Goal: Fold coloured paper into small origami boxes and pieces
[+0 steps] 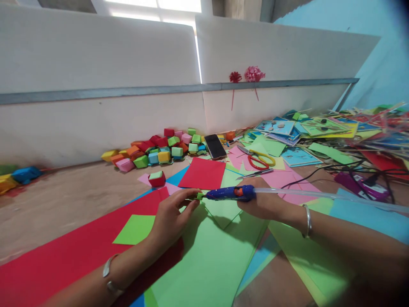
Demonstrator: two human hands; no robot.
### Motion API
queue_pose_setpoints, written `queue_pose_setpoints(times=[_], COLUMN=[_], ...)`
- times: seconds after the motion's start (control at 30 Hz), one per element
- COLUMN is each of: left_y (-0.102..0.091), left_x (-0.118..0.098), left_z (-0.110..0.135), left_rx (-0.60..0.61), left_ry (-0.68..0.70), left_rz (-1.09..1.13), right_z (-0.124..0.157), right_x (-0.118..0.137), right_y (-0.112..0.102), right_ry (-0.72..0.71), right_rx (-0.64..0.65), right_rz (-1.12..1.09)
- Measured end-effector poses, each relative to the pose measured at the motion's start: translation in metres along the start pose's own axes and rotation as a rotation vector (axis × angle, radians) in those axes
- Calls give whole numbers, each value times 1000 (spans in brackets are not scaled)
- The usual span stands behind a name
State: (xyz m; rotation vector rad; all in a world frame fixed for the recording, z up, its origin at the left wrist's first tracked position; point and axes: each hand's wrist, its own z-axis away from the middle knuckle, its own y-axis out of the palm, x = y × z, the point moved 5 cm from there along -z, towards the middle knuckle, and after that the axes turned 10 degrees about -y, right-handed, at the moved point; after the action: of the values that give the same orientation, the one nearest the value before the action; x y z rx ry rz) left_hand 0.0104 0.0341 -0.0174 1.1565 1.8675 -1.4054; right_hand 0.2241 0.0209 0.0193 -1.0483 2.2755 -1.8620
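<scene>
My left hand [174, 215] pinches a small green paper piece [200, 196] between thumb and fingers. My right hand [252, 202] is wrapped round a blue glue gun [230, 193], its nozzle pointing left and meeting or almost meeting the green piece. A long clear glue stick [297, 192] runs out of the gun's back to the right. Beneath both hands lie light green paper sheets [204, 256]. A red sheet [79, 243] with a bright green square [136, 229] on it is under my left forearm. Just beyond my left hand sits a small red box with a pale green top [156, 179].
Many small coloured paper boxes [153, 149] are heaped by the white wall panel, beside a phone [215, 146]. Scissors [260, 160] and a pen-like tool [255, 173] lie on pink paper. A purple power strip [364, 185] with black cords is at right, near piled cards [300, 157].
</scene>
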Motion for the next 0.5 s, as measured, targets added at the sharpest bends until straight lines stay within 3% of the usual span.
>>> queue_pose_setpoints(times=[0.5], left_y=[1], left_x=[6], left_z=[0], left_rx=[20], left_ry=[-81], left_rz=[95], right_z=[1], right_x=[4], right_y=[-1], right_ry=[-45], right_rx=[-3], right_rz=[-22])
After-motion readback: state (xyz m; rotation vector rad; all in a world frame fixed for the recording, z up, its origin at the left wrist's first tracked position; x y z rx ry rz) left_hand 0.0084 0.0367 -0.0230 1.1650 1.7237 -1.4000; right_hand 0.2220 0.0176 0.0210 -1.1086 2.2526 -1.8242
